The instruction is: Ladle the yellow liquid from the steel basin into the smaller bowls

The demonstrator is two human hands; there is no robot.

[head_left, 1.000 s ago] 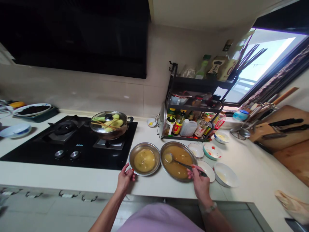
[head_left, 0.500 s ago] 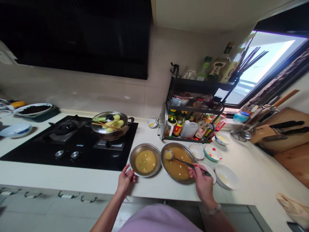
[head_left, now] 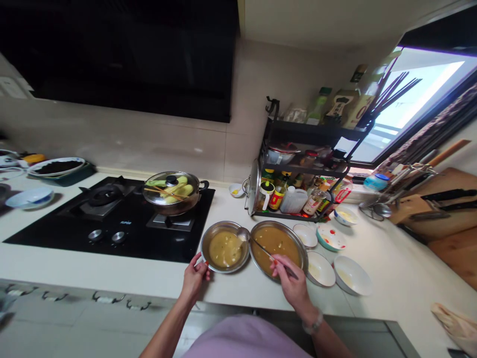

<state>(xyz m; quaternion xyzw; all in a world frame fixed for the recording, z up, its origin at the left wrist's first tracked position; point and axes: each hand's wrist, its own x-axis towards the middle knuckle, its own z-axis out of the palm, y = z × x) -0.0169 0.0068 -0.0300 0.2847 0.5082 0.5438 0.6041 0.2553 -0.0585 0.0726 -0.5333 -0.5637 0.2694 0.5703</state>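
Note:
My left hand [head_left: 196, 276] pinches the near-left rim of a smaller metal bowl [head_left: 206, 235], which holds thin brown liquid with pale bits. Touching it on the right is a larger metal bowl [head_left: 305, 258] of similar brown liquid [head_left: 278, 238]. My right hand [head_left: 292, 281] is closed round the dark handle of a ladle [head_left: 244, 234]. The ladle's head is tipped over the smaller bowl's right rim, and liquid runs from it into that bowl. Part of the larger bowl's near rim is hidden behind my right hand.
Left of the bowls, a lidded pan [head_left: 172, 193] sits on a black gas hob [head_left: 74, 233]. Behind stands a black rack [head_left: 309, 171] of bottles and jars. Several small bowls, among them a white bowl [head_left: 357, 278], lie to the right, near a knife block [head_left: 413, 206].
My right hand has moved left, carrying the ladle from inside the larger bowl to the smaller bowl's rim, where it now pours. My left hand keeps its place on the rim.

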